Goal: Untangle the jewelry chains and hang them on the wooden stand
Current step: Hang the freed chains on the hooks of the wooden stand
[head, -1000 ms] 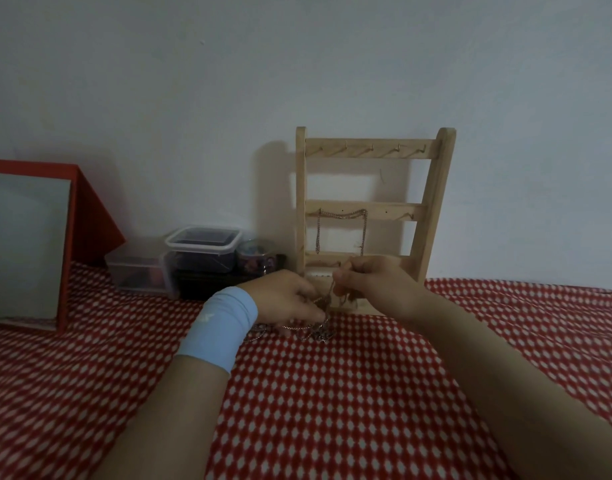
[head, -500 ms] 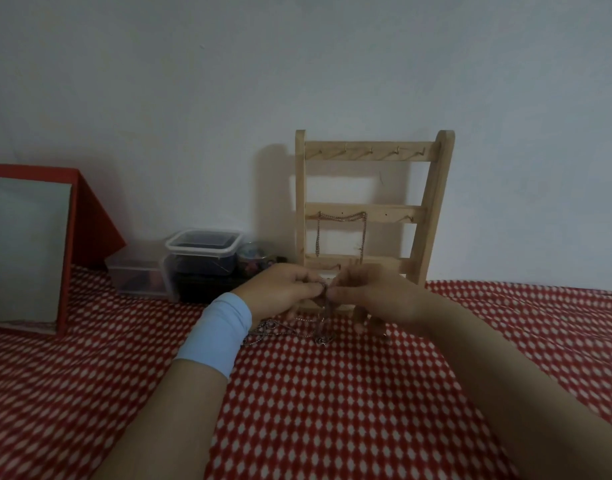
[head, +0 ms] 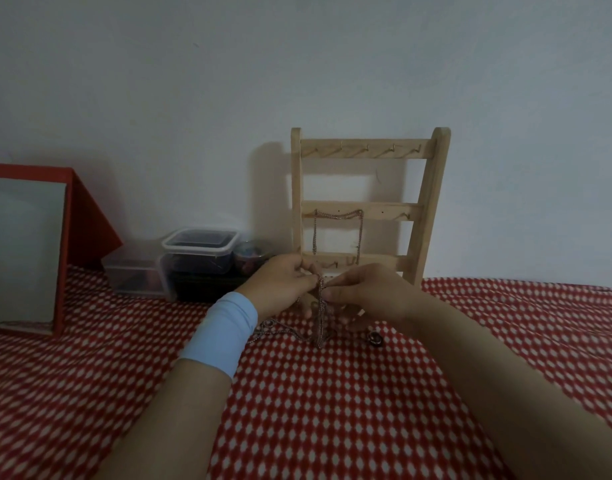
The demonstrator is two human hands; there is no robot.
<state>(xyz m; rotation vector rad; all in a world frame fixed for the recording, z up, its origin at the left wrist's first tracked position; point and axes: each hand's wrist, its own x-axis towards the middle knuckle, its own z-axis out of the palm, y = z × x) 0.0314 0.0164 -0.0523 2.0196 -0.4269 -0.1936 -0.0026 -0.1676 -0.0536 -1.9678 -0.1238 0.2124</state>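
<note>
Left hand (head: 284, 289) and right hand (head: 367, 292) pinch tangled chains (head: 320, 317), hiding base of wooden stand (head: 432, 188); lidded tubs (head: 200, 251) far left, contents dark, unclear.

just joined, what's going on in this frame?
A person works the tangled chains with both hands. The left hand and right hand each pinch strands, lifted just above the red checked cloth, with the rest trailing on it. One hung chain drapes from the wooden stand at its middle bar. The top hooks are bare.

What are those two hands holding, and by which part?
Both the left hand and right hand pinch the tangled chains at the top of the bunch; the rest hangs to the cloth.
</note>
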